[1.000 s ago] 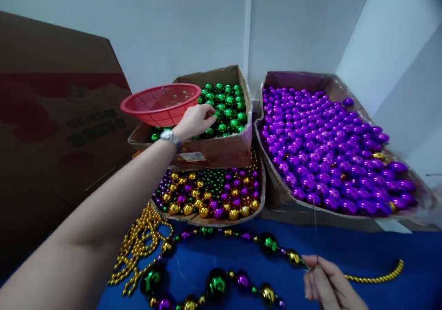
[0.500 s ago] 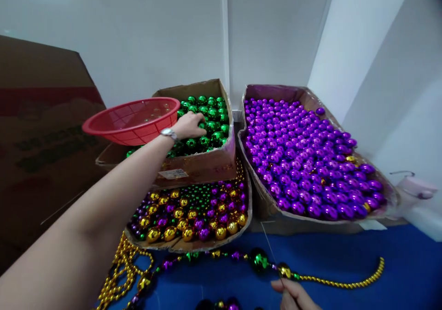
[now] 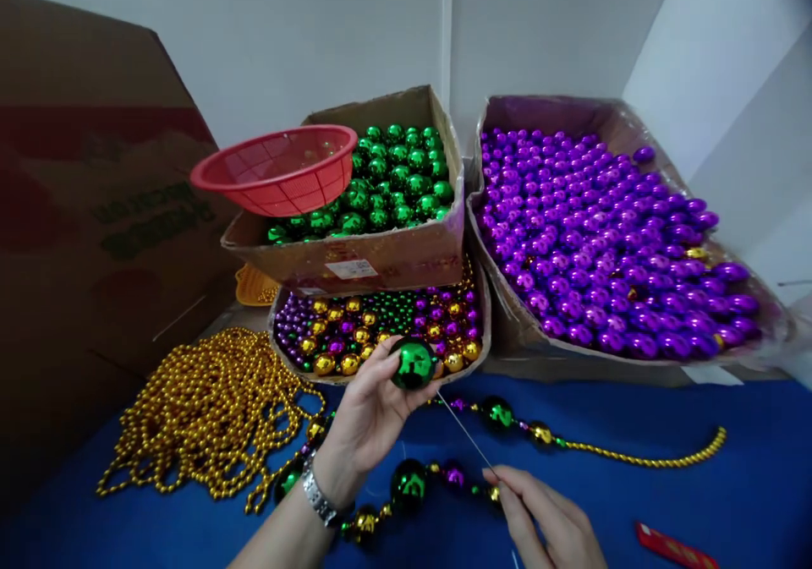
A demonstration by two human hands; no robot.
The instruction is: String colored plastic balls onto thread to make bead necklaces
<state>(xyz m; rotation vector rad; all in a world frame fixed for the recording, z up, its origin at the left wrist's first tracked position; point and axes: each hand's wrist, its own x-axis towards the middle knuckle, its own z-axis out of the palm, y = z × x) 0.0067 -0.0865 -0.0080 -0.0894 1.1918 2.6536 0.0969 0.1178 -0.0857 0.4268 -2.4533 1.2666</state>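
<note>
No word or number could be read with certainty. On the large brown box (image 3: 82, 281) at the left there stood green lettering (image 3: 152, 224), in two lines, too blurred for reading. The open carton (image 3: 406, 258) in the middle carried a white label (image 3: 351, 269) with a square code and also faint reddish print (image 3: 442, 263), while a red flat object (image 3: 660, 542) showed unclear gold marks (image 3: 688, 554).

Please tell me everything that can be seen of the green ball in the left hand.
The ball is round, shiny and mirror-like, dark green, perhaps plastic. A small nub shows on its right. The left hand holds it in front of the bead box. A thin rod ends near its lower right; contact is unclear.
</note>
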